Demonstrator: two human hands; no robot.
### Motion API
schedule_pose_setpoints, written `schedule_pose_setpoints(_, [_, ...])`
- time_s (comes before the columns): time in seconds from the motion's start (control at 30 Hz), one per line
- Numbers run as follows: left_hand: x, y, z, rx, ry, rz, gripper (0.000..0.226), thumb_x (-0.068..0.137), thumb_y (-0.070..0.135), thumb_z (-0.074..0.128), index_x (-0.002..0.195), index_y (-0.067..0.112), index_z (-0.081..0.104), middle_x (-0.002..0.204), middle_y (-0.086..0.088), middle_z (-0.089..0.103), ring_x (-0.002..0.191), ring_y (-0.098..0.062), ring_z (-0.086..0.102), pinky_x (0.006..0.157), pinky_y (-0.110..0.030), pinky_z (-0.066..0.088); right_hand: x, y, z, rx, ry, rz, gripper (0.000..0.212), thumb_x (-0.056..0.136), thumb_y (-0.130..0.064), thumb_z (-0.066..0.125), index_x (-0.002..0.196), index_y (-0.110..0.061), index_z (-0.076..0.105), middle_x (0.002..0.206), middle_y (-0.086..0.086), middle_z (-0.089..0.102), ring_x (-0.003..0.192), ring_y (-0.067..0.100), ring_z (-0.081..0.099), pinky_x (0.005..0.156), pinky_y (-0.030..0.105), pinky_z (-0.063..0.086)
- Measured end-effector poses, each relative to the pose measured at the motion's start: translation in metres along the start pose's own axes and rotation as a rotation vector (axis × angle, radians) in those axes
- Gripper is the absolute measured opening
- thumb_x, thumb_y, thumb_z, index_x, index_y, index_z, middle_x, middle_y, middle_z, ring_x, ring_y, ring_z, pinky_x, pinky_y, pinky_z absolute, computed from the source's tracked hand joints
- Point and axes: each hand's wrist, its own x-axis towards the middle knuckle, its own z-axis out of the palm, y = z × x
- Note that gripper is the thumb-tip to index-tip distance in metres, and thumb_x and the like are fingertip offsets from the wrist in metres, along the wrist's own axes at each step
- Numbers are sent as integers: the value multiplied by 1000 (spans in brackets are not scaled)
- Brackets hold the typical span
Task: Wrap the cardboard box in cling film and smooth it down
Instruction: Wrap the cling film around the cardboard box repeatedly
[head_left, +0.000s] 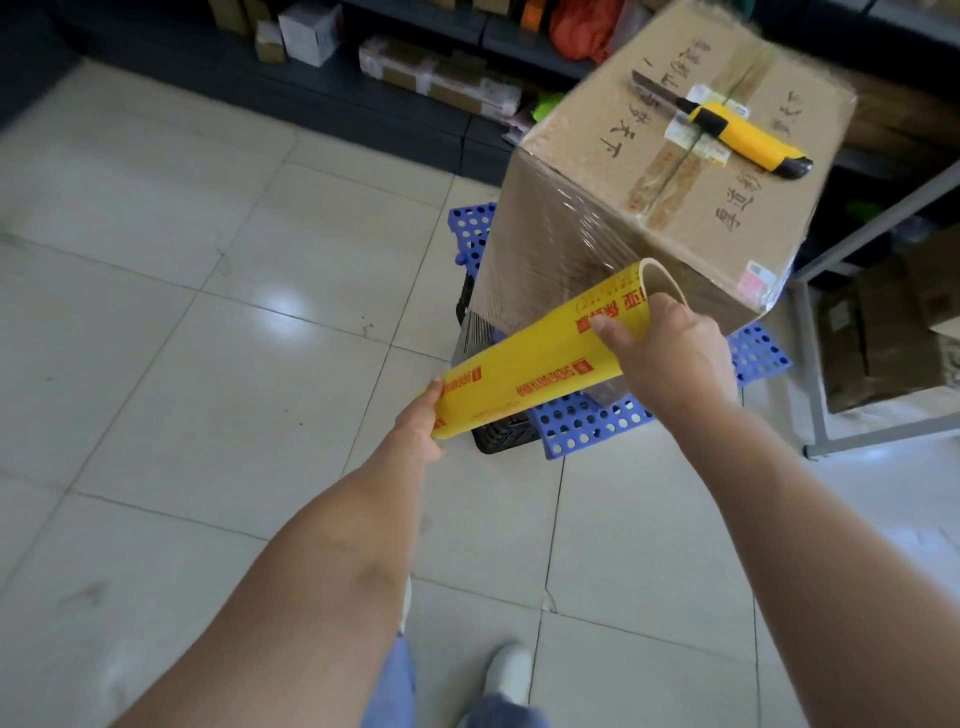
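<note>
1. Both grips clasp the roll (530, 364): left grip (422, 422) on its low end, right grip (670, 353) round its upper end.
2. Box (649, 171) stands over the pallet (582, 422), film (550, 249) across its near side.
3. Best keep the film taut, overlap each band, press it flat; mind the knife (743, 137) lying on top.

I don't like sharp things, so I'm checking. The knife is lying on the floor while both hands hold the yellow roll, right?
Not quite. The knife lies on top of the box, not on the floor, as the head view shows. The rest is right: the left hand and right hand both hold the yellow roll.
</note>
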Motion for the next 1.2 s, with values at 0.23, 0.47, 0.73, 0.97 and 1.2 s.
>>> schedule_pose_setpoints(0.23, [-13,-31,17,-110,-1,56,65,89,39,60,144,16,33,149,-6,39,134,-25,41,116,-48,21,2,41,-7,-36,-43,-80,38,91,-47,53,90,-11,44,67,1,41,83,31,51,66,37,41])
schedule_pose_setpoints(0.47, [-19,-96,40,-300,-37,110,61,91,36,59,144,19,33,147,-3,41,137,-21,37,117,-49,16,0,90,-19,-60,-61,-267,43,87,-52,56,82,-13,40,65,0,42,75,27,51,59,35,37])
schedule_pose_setpoints(0.73, [-27,-117,27,-318,87,146,120,49,76,70,147,23,25,149,-8,39,134,-30,39,111,-55,26,-5,98,-26,-48,-56,-330,46,90,-55,49,87,-9,44,73,6,45,79,26,47,63,37,37])
schedule_pose_setpoints(0.97, [-43,-115,24,-283,27,171,83,82,47,67,148,20,26,153,-6,33,141,-25,30,116,-52,16,-9,112,-22,6,-101,-253,38,95,-32,53,118,-3,44,109,19,59,98,34,56,66,35,38])
schedule_pose_setpoints(1.2, [-43,-120,42,-208,119,86,118,51,83,61,148,26,24,150,-8,34,137,-30,33,113,-55,23,-5,116,-28,11,-48,-261,48,92,-49,51,111,-4,49,89,10,49,81,27,48,63,36,37])
